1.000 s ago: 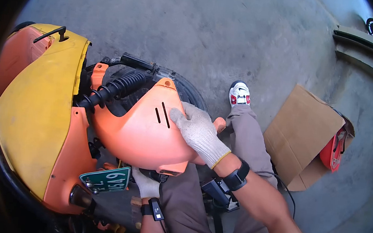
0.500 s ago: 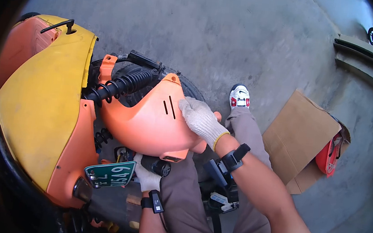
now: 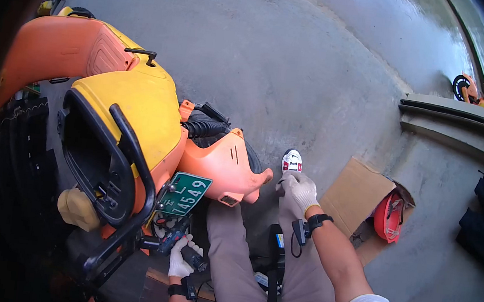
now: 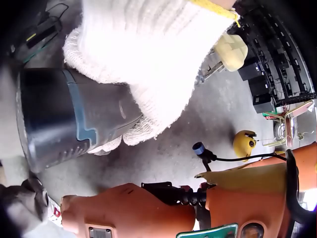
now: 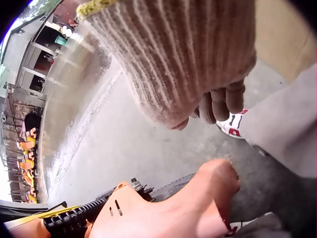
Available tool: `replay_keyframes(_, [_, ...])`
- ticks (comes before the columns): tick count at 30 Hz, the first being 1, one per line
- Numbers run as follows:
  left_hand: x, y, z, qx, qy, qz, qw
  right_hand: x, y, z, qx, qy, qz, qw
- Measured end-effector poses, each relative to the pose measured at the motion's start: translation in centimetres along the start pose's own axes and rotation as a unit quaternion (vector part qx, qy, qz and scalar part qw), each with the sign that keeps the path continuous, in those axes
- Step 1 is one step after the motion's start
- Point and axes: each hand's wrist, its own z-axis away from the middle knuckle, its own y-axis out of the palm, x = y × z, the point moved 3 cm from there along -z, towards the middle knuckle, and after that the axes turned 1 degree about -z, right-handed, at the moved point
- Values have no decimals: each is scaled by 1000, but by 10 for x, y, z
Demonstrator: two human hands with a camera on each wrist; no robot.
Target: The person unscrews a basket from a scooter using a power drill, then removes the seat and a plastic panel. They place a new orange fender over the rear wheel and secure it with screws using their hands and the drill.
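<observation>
While the left hand (image 4: 148, 59) wraps its gloved fingers tight round the body of a dark blue-and-black power tool (image 4: 64, 124), we log the tool low at the rear of the scooter. In the head view it sits just below the green licence plate (image 3: 184, 194) and beside the person's left thigh.

Right hand (image 3: 298, 191): gloved, over the right knee. Its fingers are loosely curled and close together, pinching nothing. The rounded tip of the orange fender (image 3: 224, 169) points toward it, with a clear gap between them. A white and red shoe (image 3: 292, 160) sits just past the hand.

Containers, working outward:
- The yellow body shell (image 3: 135, 106) opens on a dark hollow (image 3: 87, 156), ringed by a black grab rail (image 3: 136, 164). We cannot tell what is inside.
- A cream cap (image 3: 76, 208) sits just under that hollow.
- A cardboard box (image 3: 351, 199) lies on the concrete floor (image 3: 296, 69) near the right forearm. A red object (image 3: 388, 214) is lodged in its open end, partly covered by cardboard. We cannot tell what it is.
</observation>
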Motion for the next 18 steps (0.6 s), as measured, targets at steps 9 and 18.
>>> replay_keyframes(9, [-32,-116,109,-158,203,-695,671,-10,-157,145,-90,-99,182,974])
replay_keyframes(18, [18,-209,140,-148,95,-602,779,100,-145,289,151,-64,141,976])
